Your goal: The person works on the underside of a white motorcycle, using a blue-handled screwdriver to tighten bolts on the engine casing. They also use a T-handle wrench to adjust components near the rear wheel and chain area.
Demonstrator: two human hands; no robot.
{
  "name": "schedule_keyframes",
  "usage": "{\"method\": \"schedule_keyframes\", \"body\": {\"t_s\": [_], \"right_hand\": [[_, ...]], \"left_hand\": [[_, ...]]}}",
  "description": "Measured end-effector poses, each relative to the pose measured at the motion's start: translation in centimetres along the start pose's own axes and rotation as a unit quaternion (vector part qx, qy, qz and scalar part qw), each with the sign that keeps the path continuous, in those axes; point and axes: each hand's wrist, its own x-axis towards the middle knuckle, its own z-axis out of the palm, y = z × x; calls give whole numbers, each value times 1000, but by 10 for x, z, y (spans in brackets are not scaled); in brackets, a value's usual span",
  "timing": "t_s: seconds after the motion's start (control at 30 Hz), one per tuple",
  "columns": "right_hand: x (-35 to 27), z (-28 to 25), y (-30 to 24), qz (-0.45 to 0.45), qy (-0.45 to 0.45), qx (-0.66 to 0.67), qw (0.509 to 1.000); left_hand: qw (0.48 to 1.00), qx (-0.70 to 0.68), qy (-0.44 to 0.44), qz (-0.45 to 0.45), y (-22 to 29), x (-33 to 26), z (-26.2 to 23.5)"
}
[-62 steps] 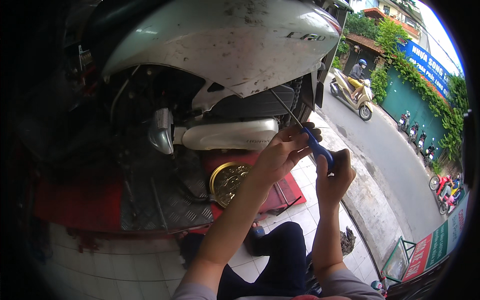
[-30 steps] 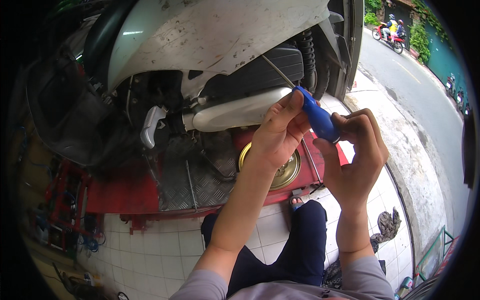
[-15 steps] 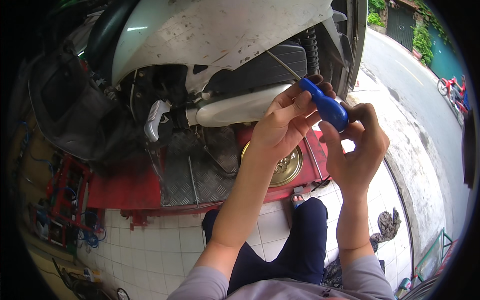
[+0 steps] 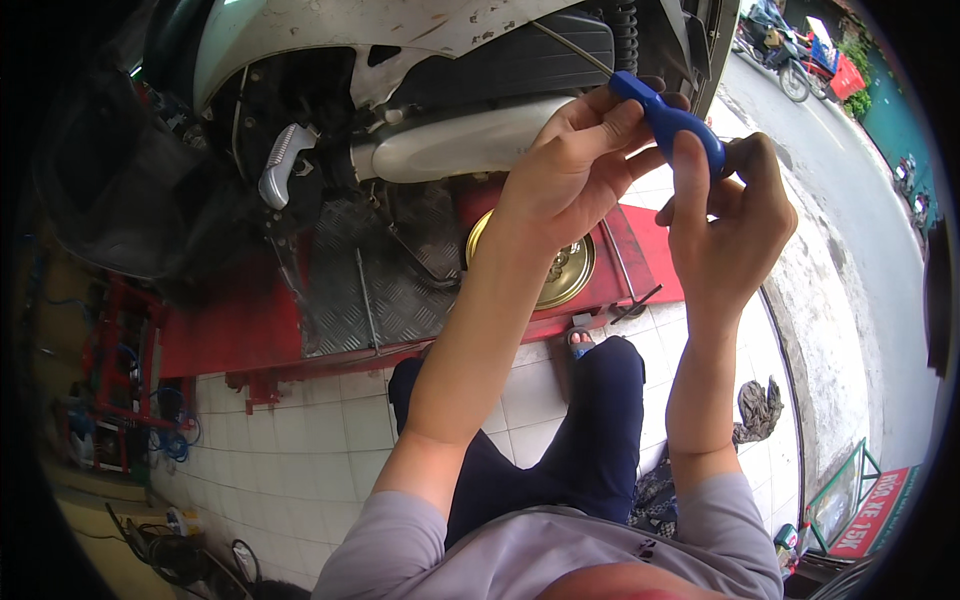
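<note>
A screwdriver with a bulbous blue handle (image 4: 662, 112) is in both my hands, high on the right. Its thin metal shaft slants up and left to the black ribbed cover (image 4: 510, 65) on the side of a scooter; the tip reaches the lower edge of the pale body panel (image 4: 340, 22) and cannot be made out. My left hand (image 4: 575, 175) grips the handle near the shaft. On its thick rear end my right hand (image 4: 738, 225) closes, thumb on the near side. Below the cover runs a silver engine casing (image 4: 455, 140).
The scooter stands on a red lift platform (image 4: 230, 320) with a chequered metal plate. A gold-coloured round part (image 4: 570, 275), a metal rod (image 4: 366, 300) and a T-handled tool (image 4: 625, 265) lie there. A crumpled cloth (image 4: 760, 408) is on the tiled floor. Motorbikes (image 4: 785, 60) are on the street.
The scooter and platform sit higher in the picture as the view has shifted. My right thumb has moved up onto the blue handle. Different motorbikes show on the street.
</note>
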Motion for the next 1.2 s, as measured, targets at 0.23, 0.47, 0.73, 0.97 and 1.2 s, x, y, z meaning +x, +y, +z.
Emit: {"method": "schedule_keyframes", "body": {"t_s": [0.23,0.47,0.73,0.97,1.2], "right_hand": [[2,-4,-14,-73,-39,10,996],[-9,-4,-6,-48,-26,-3,999],[-9,10,-8,-9,-63,-84,994],[-16,13,-15,-129,-15,-55,990],[-14,19,-14,-43,-36,-96,994]], "left_hand": [[997,-72,-24,32,-7,-2,-7],[999,6,43,0,1,-2,13],[991,-117,-58,37,5,-6,-12],[998,9,67,5,13,-10,4],[995,-93,22,11,7,-16,-6]]}}
